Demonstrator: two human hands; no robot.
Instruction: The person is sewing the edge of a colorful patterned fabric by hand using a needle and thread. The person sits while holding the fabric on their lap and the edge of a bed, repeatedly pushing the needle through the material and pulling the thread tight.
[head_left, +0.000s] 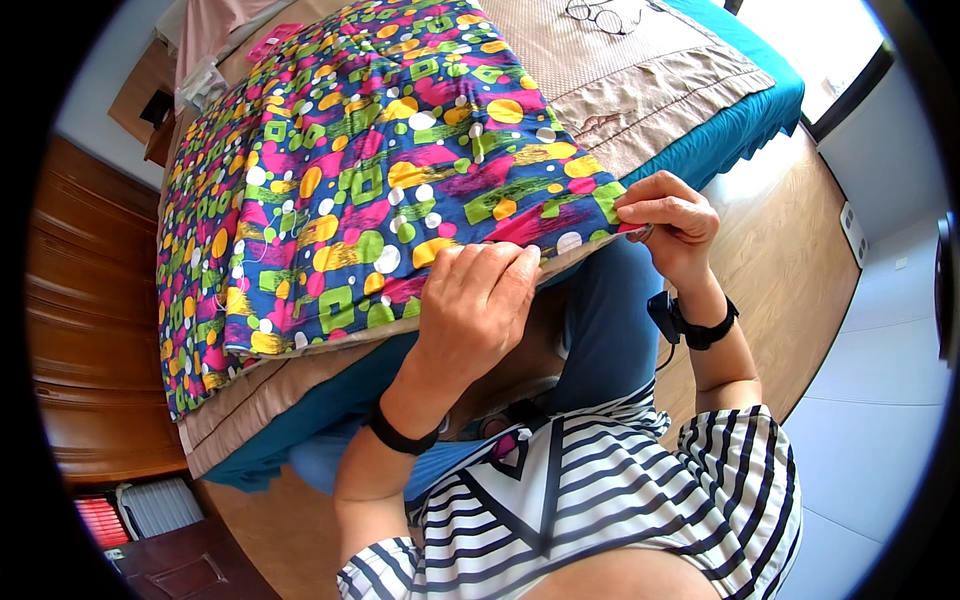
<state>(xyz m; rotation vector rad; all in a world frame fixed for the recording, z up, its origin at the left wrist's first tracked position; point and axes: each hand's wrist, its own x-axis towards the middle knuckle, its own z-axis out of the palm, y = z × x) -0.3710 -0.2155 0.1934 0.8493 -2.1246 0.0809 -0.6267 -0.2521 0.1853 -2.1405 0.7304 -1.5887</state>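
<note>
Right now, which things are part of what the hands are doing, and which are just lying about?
Part of the job:
patterned cloth
right hand, pinching its corner
left hand, curled over its edge

Just lying about:
round glasses
pink thing by the cloth, unclear what

There are two wristbands, one patterned cloth and one pair of eyeglasses.

No text, label, brand, number or sign could be read anywhere in the head view.
</note>
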